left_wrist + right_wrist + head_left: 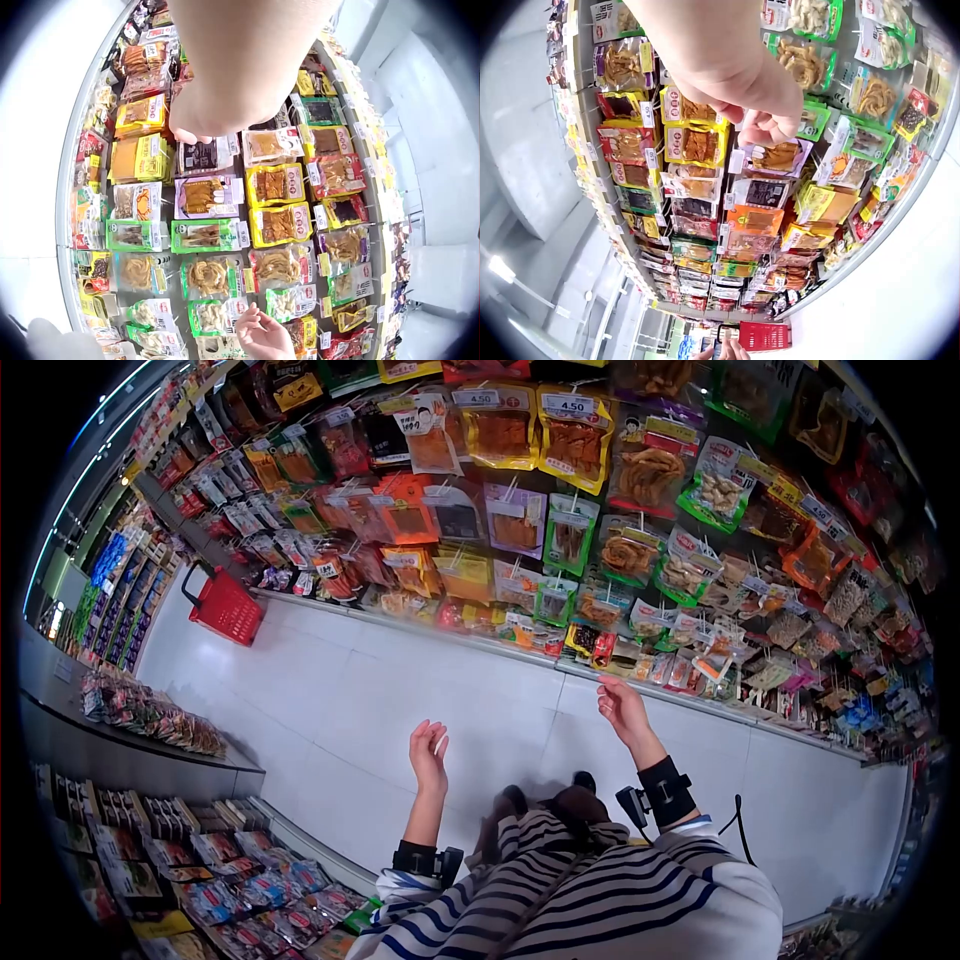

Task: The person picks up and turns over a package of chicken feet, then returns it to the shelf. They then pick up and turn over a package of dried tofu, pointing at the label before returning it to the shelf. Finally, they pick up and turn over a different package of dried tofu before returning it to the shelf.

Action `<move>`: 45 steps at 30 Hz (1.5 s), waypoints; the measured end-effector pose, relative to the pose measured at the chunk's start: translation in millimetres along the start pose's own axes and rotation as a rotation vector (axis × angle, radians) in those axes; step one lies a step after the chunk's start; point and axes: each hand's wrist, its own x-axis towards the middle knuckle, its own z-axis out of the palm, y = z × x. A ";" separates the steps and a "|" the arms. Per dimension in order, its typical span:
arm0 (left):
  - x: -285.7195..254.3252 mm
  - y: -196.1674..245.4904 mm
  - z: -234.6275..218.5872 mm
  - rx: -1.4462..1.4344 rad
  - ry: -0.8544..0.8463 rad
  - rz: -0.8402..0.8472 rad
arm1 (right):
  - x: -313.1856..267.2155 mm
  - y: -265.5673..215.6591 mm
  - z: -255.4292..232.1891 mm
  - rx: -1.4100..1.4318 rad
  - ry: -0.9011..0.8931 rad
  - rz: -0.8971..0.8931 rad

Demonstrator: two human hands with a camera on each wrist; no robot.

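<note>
Over the pale floor my left hand (430,753) hangs with its fingers loosely bent and nothing in it. My right hand (624,710), also holding nothing, is raised further forward, its fingers overlapping the lower edge of the snack rack (690,698) in the head view. Facing both hands are rows of hanging snack packets, among them a yellow packet (575,435) under a 4.50 price tag (573,406), a purple packet (515,520) and a green packet (570,532). From the right wrist, the hand's fingers (769,131) appear curled in front of these packets.
A red shopping basket (226,610) stands on the floor at the far left, by the rack's end. Behind on the left, a low shelf (250,765) and a display of packets (240,890) border the aisle. A dark cord (738,830) loops beside the right sleeve.
</note>
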 end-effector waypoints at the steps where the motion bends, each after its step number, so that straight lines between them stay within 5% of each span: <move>1: 4.1 4.4 -4.2 0.013 -0.012 0.000 | 2.7 2.1 4.4 -0.013 0.019 0.000; 9: 37.5 17.3 -5.4 0.023 -0.058 -0.022 | 34.1 6.3 23.8 -0.034 0.133 -0.006; 16: 86.6 28.5 43.9 0.120 -0.150 0.001 | 92.6 -12.2 21.6 -0.017 0.171 -0.064; 25: 226.7 46.2 205.0 0.352 -0.536 0.359 | 221.9 -114.5 26.8 0.005 0.160 -0.372; 31: 278.7 78.7 337.4 0.669 -0.769 0.539 | 302.8 -170.3 45.8 -0.414 0.159 -0.522; 37: 342.2 56.6 412.6 1.170 -0.955 0.927 | 350.4 -180.0 43.8 -0.546 0.206 -0.381; 45: 411.3 2.5 476.8 1.636 -1.122 0.813 | 415.5 -169.1 0.7 -0.780 0.266 -0.470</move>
